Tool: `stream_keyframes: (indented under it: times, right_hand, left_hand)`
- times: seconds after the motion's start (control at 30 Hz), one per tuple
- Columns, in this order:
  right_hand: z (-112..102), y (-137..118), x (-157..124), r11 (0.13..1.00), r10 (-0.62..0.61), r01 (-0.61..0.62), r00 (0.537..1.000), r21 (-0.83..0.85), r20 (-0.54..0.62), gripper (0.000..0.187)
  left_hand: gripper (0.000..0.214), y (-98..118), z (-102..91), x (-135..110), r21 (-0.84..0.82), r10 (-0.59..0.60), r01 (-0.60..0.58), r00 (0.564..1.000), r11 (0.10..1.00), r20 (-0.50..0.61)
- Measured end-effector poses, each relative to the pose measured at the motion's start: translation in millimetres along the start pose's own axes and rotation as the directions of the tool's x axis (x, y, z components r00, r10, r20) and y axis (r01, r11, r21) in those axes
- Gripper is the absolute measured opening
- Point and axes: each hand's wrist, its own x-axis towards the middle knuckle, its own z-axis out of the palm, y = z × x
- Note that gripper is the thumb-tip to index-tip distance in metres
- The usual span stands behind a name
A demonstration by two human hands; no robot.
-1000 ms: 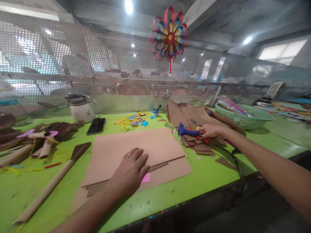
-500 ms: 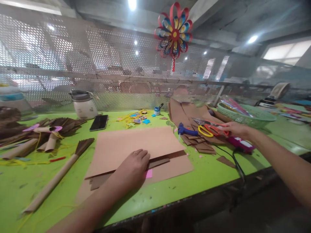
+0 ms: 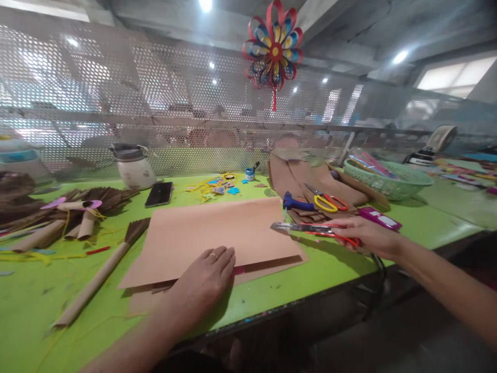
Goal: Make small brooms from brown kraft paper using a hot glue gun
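Note:
My left hand point(image 3: 207, 277) lies flat, fingers stretched, on the near edge of a large tan paper sheet point(image 3: 217, 233) on the green table point(image 3: 272, 290). My right hand point(image 3: 365, 235) is closed on a pair of red-handled scissors point(image 3: 306, 229), blades pointing left over the sheet's right edge. A second pair of scissors with yellow and red handles point(image 3: 326, 201) rests on brown cut paper pieces point(image 3: 310, 181). A blue glue gun point(image 3: 295, 203) lies beside them.
A green basket point(image 3: 388, 178) stands at the right with a pink box point(image 3: 379, 218) before it. A phone point(image 3: 160, 194), a white pot point(image 3: 132, 167), paper rolls point(image 3: 97, 274) and brown fringed paper point(image 3: 58, 207) lie left. A perforated screen runs behind, with a paper pinwheel point(image 3: 274, 49) hanging.
My right hand has come back from the brown paper pile toward me and left, now carrying red-handled scissors. My left hand stays pressed on the sheet.

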Motion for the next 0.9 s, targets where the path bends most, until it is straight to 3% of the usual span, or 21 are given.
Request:
stream_keyframes:
  times: [0.1,0.23,0.43,0.53,0.67,0.77,0.9]
  right_hand:
    - [0.4,8.1,-4.5,0.999,0.026,-0.026,1.000,-0.043,0.017,0.054]
    - [-6.0,19.3,-18.8,0.996,0.001,-0.008,0.997,-0.094,-0.074,0.054]
    - [-0.9,42.3,-39.7,0.958,0.056,-0.101,0.984,-0.268,-0.168,0.062]
    - [5.0,46.7,-45.8,0.932,0.008,-0.084,0.977,-0.353,-0.212,0.061]
    - [4.3,47.1,-49.9,0.921,-0.072,-0.031,0.966,-0.389,-0.250,0.057]
    - [-2.6,50.4,-46.7,0.921,-0.120,-0.008,0.944,-0.389,-0.306,0.054]
    - [-7.1,54.8,-35.9,0.912,-0.157,0.031,0.947,-0.409,-0.280,0.051]
  left_hand:
    - [0.035,1.2,4.1,-10.3,0.002,-0.006,0.006,0.999,1.000,-0.035]
    - [0.030,1.3,5.4,-14.8,-0.017,-0.006,0.004,0.997,1.000,-0.073]
    - [0.028,2.6,-11.3,-4.8,-0.196,-0.105,0.101,0.994,0.975,-0.007]
    - [0.034,-6.4,-10.7,5.1,-0.288,-0.153,0.163,0.987,0.944,0.056]
    - [0.034,-16.3,1.2,21.1,-0.282,-0.167,0.178,0.984,0.943,0.063]
    - [0.025,-13.8,4.1,26.8,-0.299,-0.187,0.202,0.979,0.932,0.081]
    - [0.025,-9.9,2.6,26.6,-0.331,-0.230,0.252,0.968,0.909,0.104]
